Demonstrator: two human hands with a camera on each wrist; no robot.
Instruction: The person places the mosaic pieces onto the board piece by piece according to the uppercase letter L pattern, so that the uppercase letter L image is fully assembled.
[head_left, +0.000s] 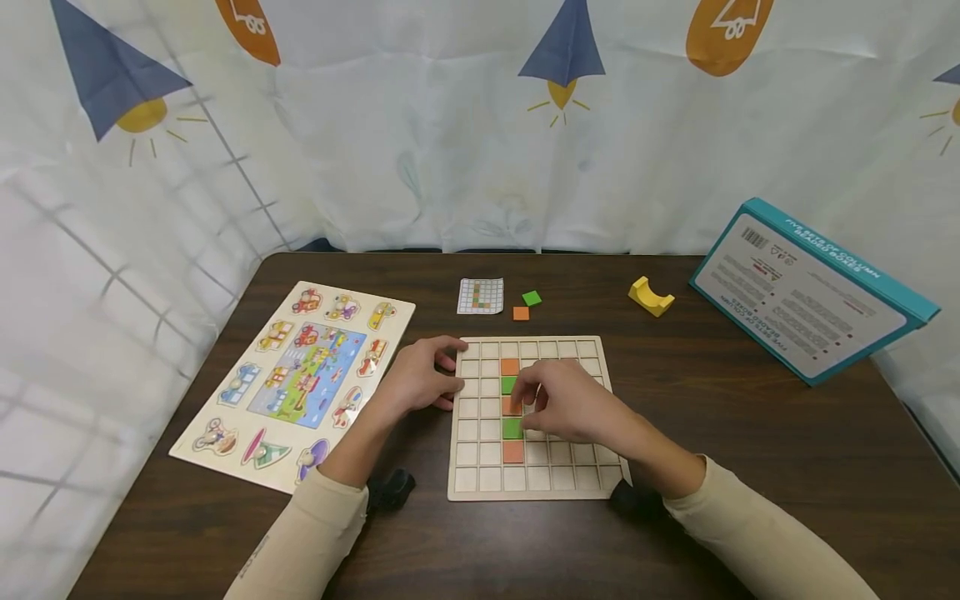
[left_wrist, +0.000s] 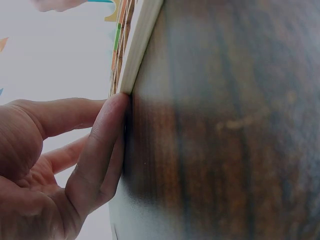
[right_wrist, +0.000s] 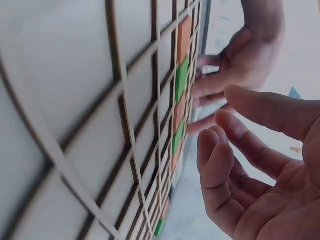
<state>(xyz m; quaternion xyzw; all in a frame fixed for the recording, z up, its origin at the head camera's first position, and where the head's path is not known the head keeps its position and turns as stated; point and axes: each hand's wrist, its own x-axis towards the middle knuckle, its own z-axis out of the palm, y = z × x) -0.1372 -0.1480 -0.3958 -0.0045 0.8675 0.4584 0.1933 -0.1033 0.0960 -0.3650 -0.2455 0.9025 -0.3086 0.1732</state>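
Observation:
A wooden grid board (head_left: 467, 479) lies on the table with a column of alternating orange and green square tiles (head_left: 512, 429) in its cells. My left hand (head_left: 420, 375) is at the board's left side, and in the left wrist view a fingertip (left_wrist: 118, 100) touches the board's edge. Over the middle of the board hovers my right hand (head_left: 570, 402), fingers loosely bent beside the tile column. Nothing shows between its thumb and fingertips in the right wrist view. Beyond the board lie a loose green tile (head_left: 532, 298), an orange tile (head_left: 521, 313) and a small pattern card (head_left: 481, 297).
A wooden peg puzzle (head_left: 296, 462) with vehicle pictures lies on the left. At the back right are a yellow curved block (head_left: 651, 297) and a teal and white box (head_left: 810, 292) propped at an angle. A patterned white curtain (head_left: 450, 125) hangs behind the table (head_left: 750, 433).

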